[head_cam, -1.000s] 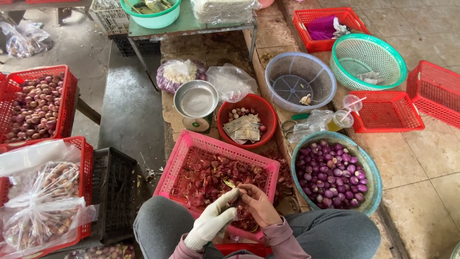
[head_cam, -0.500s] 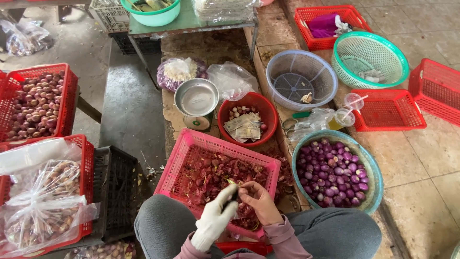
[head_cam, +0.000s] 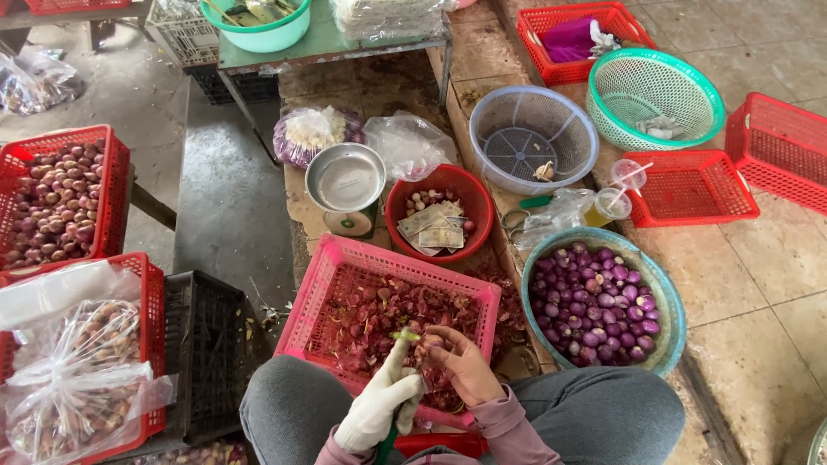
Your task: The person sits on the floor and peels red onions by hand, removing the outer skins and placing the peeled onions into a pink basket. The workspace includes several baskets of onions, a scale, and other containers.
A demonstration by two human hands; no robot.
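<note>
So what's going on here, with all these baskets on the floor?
A seated person is peeling shallots over a pink basket full of reddish skins. The gloved left hand grips a green-handled tool, while the bare right hand holds a shallot against it. A teal basin of peeled purple shallots sits to the right.

We can't tell what the left hand (head_cam: pixel 379 405) and right hand (head_cam: pixel 461 366) pinch between them at lower centre; the grip hides it. Red crate (head_cam: pixel 52 9), upper left, is cut by the frame's top edge. The pink basket (head_cam: pixel 345 275) near rim sits behind the wrists.
</note>
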